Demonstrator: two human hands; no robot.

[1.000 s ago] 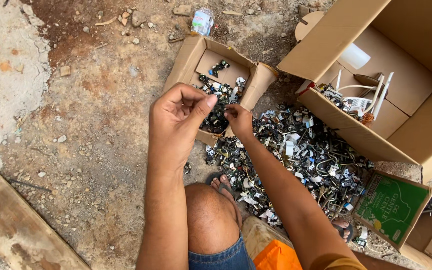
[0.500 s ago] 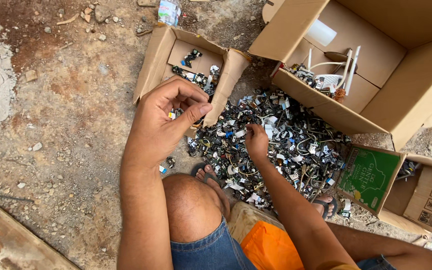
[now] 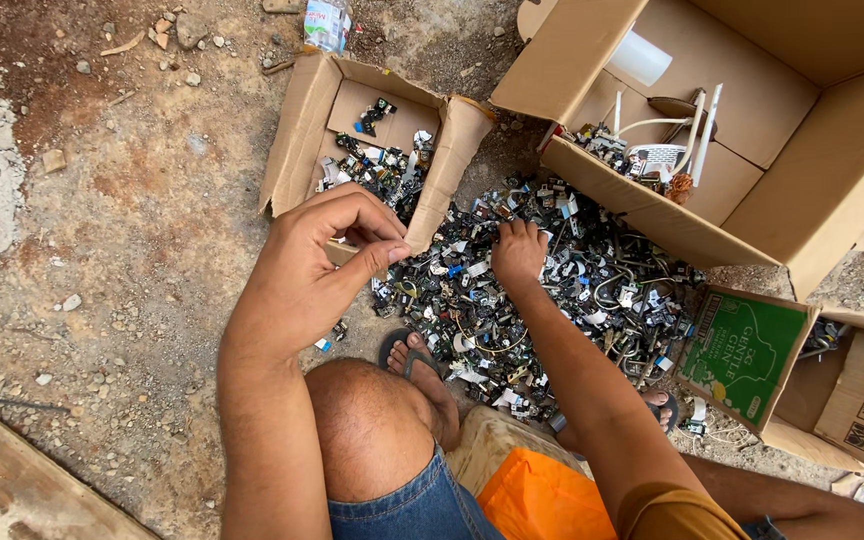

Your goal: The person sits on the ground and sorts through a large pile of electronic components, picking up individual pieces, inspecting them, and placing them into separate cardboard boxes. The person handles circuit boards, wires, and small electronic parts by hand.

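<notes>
Pinching thumb against fingertips, the left hand [image 3: 317,265] hovers with its fingers narrowed; whether a tiny piece sits between them cannot be told. Just beyond those fingers lies the small cardboard box [image 3: 297,120], its long axis running away from the person, holding a few sorted parts. The right hand [image 3: 519,250] is nearer the scrap pile [image 3: 552,290], fingers curled down into the loose electronic bits, which spread to the right of the left fingers on the dirt ground [image 3: 132,220].

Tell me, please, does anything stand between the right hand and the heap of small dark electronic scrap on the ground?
Nothing visible does: the right hand already rests on the heap of small dark electronic scrap, fingers among the pieces.
</notes>
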